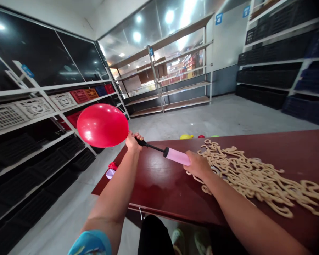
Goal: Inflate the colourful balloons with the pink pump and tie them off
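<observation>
A large inflated red balloon sits at the black nozzle end of a hand pump. My left hand is closed round the balloon's neck and the nozzle. Gripped in my right hand is the pink barrel of the pump, and a black rod shows between the two hands. The pump is held above the dark red table. Beside my right hand lies a wide heap of beige curved hooks.
Small uninflated balloons, red and lilac, lie at the table's left edge. Beyond the far edge a yellow balloon is on the floor. Shelves with crates stand left, bare shelves behind, dark crates right.
</observation>
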Demonstrator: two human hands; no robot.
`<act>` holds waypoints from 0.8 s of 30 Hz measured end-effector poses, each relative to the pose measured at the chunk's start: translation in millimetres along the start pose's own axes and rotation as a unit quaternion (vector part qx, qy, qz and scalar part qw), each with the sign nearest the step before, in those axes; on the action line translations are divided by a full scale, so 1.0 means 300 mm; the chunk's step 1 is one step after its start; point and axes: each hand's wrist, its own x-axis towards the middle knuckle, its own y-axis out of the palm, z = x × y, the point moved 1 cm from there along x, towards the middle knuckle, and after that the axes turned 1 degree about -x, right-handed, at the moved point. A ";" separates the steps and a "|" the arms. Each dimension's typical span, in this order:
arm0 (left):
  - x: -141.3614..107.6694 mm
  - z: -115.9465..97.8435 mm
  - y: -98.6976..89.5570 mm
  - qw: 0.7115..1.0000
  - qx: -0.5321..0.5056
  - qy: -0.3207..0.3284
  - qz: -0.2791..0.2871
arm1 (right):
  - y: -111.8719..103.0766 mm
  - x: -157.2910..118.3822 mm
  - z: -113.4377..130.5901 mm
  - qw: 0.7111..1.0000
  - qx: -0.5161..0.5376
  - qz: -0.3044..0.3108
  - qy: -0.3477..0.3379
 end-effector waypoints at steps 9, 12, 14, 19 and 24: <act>-0.103 0.261 -0.079 0.995 -0.048 -0.069 -0.050 | -0.046 -0.044 0.071 0.996 -0.054 -0.048 -0.049; -0.126 0.308 -0.089 0.993 -0.063 -0.094 -0.044 | -0.072 -0.064 0.122 0.987 -0.052 -0.093 -0.120; -0.146 0.342 -0.091 0.990 -0.079 -0.112 -0.045 | -0.083 -0.072 0.143 0.983 -0.053 -0.091 -0.153; -0.146 0.398 -0.103 0.981 -0.071 -0.178 -0.036 | -0.106 -0.071 0.119 0.983 -0.075 -0.058 -0.157; -0.067 0.399 -0.202 0.982 0.102 -0.123 -0.105 | -0.117 -0.048 0.028 0.989 -0.124 -0.053 -0.062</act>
